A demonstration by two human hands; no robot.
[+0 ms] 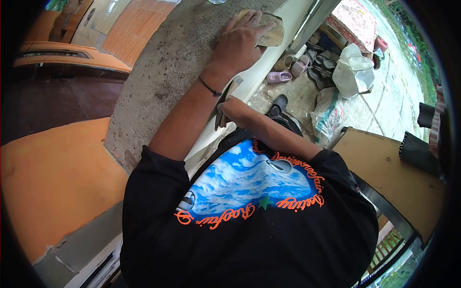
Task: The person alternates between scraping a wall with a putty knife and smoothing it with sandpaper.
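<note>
My left hand (242, 41) lies with its fingers spread over a flat tan piece (272, 32), near the top of a rough grey concrete surface (158, 72). A thin dark band circles that wrist. Lower down, beside the left forearm, my right hand (232, 110) is closed around a narrow tool (234, 87) with a pale, flat upper end. Part of the tool is hidden behind the fingers and forearm, and its exact kind cannot be made out. A pale smooth edge (261, 72) runs alongside both hands.
Shoes and lilac clogs (279, 77) lie on the floor to the right, beside a white sack (353, 72). A brown board (394, 168) stands at the right. Orange wall (62, 177) and tiles (139, 36) show at the left. A glass item (217, 1) sits at the top edge.
</note>
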